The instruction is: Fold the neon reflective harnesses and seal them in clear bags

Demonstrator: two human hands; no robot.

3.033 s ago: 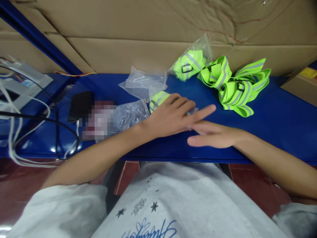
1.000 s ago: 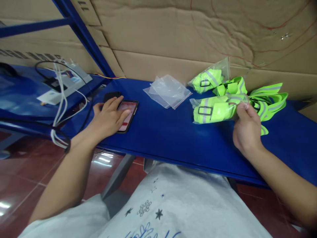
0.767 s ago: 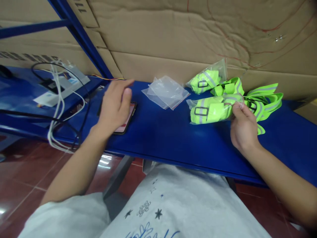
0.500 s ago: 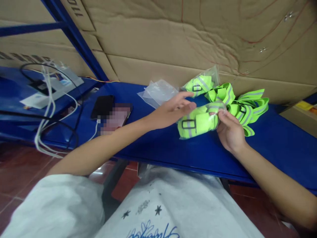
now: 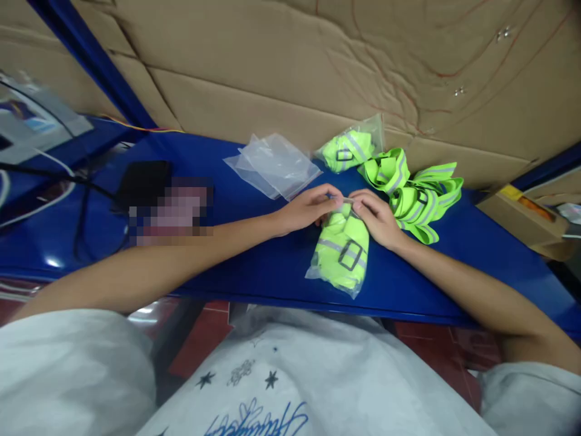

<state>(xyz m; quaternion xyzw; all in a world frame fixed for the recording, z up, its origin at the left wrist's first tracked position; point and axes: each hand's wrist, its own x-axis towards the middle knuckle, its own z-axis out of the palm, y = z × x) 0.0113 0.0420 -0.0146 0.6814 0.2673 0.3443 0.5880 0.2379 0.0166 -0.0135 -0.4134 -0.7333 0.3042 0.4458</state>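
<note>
A clear plastic bag (image 5: 342,251) holds a folded neon-yellow reflective strap with grey stripes and a black buckle. Its top edge is pinched between the fingers of my left hand (image 5: 311,206) and my right hand (image 5: 374,218), which nearly meet there. The bag hangs toward me, low over the blue table. Behind my hands lies another bagged reflective strap (image 5: 347,150). Loose neon-yellow straps (image 5: 424,203) are heaped just beyond my right hand. Flat clear plastic bags (image 5: 276,163) lie behind my left hand.
On the left of the blue table (image 5: 254,266) are a black box-like object (image 5: 143,181) and a blurred-out pinkish item (image 5: 177,209). Cables run at the far left. A cardboard sheet (image 5: 254,79) stands along the back, and an open cardboard box (image 5: 521,218) sits at the right.
My left hand has closed on the bag's top edge beside my right hand. The bag has turned, its opening edge now away from me and its buckle end nearer. The view has shifted right.
</note>
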